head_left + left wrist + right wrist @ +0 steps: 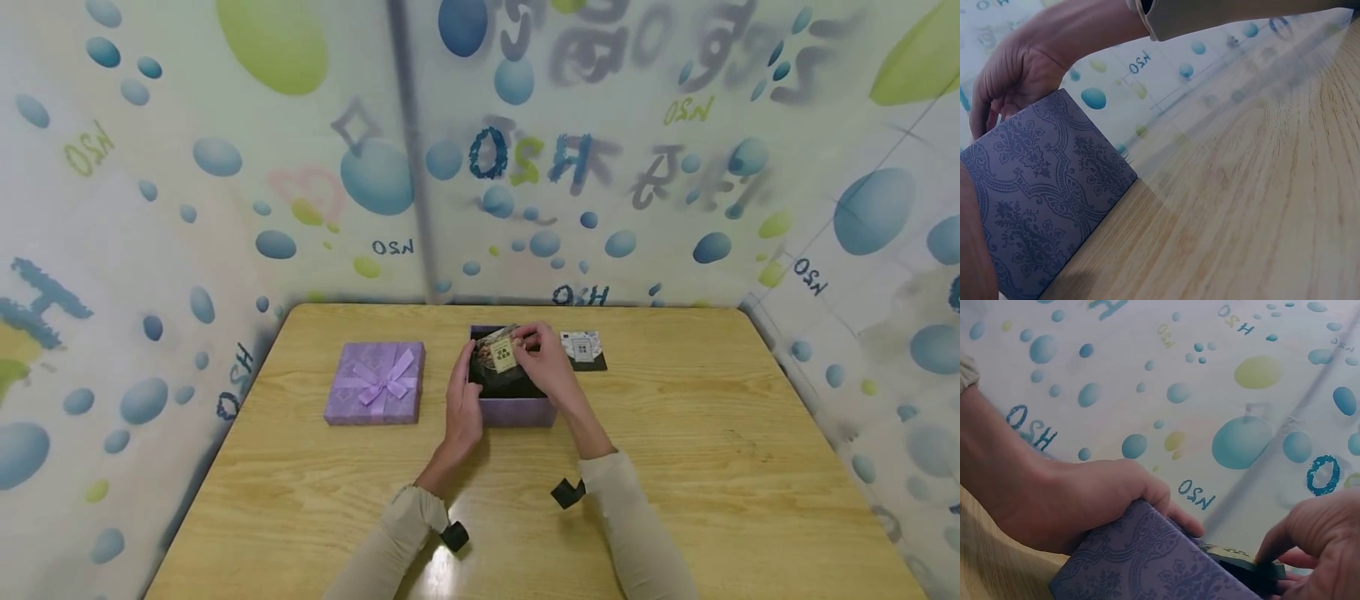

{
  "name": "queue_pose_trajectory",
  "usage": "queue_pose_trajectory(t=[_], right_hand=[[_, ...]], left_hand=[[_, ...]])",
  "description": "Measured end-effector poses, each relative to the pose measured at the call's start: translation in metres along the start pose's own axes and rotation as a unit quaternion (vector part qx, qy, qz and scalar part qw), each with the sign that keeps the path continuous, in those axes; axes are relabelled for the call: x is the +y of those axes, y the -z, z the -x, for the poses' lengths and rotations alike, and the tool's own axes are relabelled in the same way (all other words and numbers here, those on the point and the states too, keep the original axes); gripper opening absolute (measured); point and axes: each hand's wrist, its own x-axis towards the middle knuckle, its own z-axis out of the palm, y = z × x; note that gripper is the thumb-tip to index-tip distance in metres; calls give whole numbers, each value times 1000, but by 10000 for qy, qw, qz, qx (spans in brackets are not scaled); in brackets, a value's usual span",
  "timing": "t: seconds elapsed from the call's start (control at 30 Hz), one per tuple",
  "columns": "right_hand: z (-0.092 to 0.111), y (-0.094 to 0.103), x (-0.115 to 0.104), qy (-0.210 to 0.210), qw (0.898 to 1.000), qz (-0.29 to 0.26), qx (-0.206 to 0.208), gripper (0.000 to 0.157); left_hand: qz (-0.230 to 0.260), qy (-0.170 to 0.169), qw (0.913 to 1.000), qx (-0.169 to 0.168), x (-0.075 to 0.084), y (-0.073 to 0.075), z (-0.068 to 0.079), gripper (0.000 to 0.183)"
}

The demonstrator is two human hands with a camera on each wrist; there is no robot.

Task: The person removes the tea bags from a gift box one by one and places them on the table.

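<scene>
Black packet (pixel 501 360) is pinched by fingers of the right hand (pixel 551 365); left hand (pixel 462 402) grips the purple box (pixel 517 412), best kept still.

The head view is bright and evenly lit, with a small white glare on the table (pixel 510 533) near the lower edge. Both wrist views are dimmer and bluish; in the left one, a soft shadow lies beside the purple box (pixel 1054 187).
</scene>
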Motion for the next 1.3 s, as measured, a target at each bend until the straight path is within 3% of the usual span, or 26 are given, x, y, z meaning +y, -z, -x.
queue_pose_trajectory(t=[0.17,0.23,0.37,0.47,0.83,1.03,1.3], right_hand=[[0,11,-3,-289,9993,-240,78,58],[0,15,-4,-375,9989,-272,69,53],[0,22,-6,-388,9987,-300,102,25],[0,24,-7,-372,9986,-307,208,19],[2,29,-1,-403,9976,-522,192,32],[1,44,1,-260,9970,-416,595,35],[-1,69,2,-287,9928,-689,935,35]], left_hand=[[-110,20,9999,-6,0,-1,-1,75],[-130,16,9999,1,0,-1,-1,76],[-153,28,9999,18,-1,-1,0,76],[-140,32,9999,45,-1,-1,-1,76],[-144,118,9998,85,-3,-1,2,76],[-138,119,9998,6,-2,-2,1,76],[-156,0,9999,12,-1,0,0,75]])
